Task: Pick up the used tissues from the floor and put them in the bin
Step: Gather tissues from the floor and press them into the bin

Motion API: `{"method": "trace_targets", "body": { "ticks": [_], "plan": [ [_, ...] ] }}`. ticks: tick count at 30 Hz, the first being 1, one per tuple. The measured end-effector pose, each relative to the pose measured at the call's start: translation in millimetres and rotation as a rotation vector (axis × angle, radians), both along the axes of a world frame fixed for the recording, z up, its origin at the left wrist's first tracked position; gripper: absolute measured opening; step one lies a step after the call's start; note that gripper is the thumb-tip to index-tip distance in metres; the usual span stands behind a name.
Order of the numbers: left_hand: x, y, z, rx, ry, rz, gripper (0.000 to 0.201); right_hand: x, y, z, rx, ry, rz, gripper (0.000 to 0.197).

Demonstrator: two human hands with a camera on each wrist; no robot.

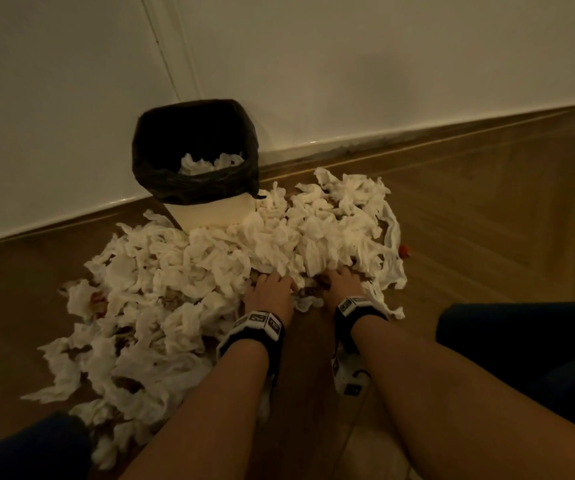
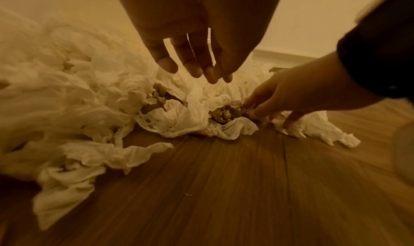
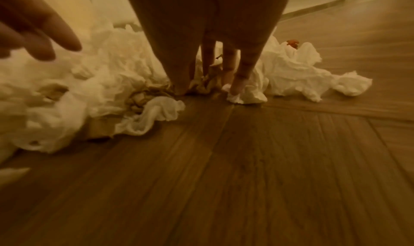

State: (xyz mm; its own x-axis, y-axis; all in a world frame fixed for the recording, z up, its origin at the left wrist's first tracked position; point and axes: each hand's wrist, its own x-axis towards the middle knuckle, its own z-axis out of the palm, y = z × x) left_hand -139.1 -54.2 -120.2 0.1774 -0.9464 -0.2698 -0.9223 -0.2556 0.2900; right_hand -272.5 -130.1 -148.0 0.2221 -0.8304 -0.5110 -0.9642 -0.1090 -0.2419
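A wide heap of crumpled white tissues [image 1: 209, 271], some stained brown, covers the wooden floor in front of the bin. The white bin [image 1: 213, 211] has a black liner [image 1: 196, 150] and stands against the wall with a few tissues inside. Both hands are at the heap's near edge. My left hand [image 1: 274, 285] hovers just over the tissues [image 2: 174, 118] with straight, spread fingers [image 2: 195, 72] and holds nothing. My right hand [image 1: 338, 277] points down with straight fingers [image 3: 238, 85]. Its tips dig into a brown-stained wad [image 3: 206, 83] that sits between thumb and fingers.
The white wall and skirting [image 1: 348, 143] run behind the bin. A small red scrap [image 1: 405, 251] lies at the heap's right edge. My dark-clad knees [image 1: 521, 358] flank the arms. Bare wooden floor [image 1: 306, 358] shows between my forearms.
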Motion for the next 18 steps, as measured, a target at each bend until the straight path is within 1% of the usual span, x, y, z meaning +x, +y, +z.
{"method": "trace_targets", "body": {
  "ticks": [1,3,5,7,8,9,10,12,14,15,18],
  "plan": [
    [-1,0,-2,-0.014,0.005,0.002,0.022,0,-1,-2,0.006,-0.002,-0.003,0.043],
    [-3,2,-5,-0.032,-0.004,-0.009,0.021,-2,0,-8,-0.015,-0.06,-0.072,0.034],
    [-4,6,-9,-0.043,-0.015,-0.003,0.021,-4,4,-12,-0.067,-0.139,-0.206,0.03],
    [-4,9,-13,-0.059,-0.023,-0.007,0.022,-4,9,-15,-0.105,-0.221,-0.346,0.031],
    [-6,10,-15,-0.064,-0.031,-0.031,0.022,-3,12,-14,-0.114,-0.265,-0.397,0.026],
    [-8,11,-18,-0.069,-0.039,-0.068,0.023,-1,15,-13,-0.119,-0.29,-0.429,0.017],
    [-10,11,-21,-0.072,-0.044,-0.108,0.023,1,18,-12,-0.13,-0.307,-0.441,0.014],
    [-17,10,-27,-0.059,-0.025,-0.149,0.024,5,24,-9,-0.164,-0.301,-0.449,0.032],
    [-24,6,-33,-0.012,0.009,-0.159,0.026,7,23,-8,-0.171,-0.284,-0.457,0.04],
    [-27,4,-37,0.009,0.017,-0.172,0.029,6,20,-9,-0.148,-0.278,-0.466,0.038],
    [-34,-1,-45,0.042,0.009,-0.219,0.043,2,14,-11,-0.055,-0.309,-0.517,0.021]
  ]
}}
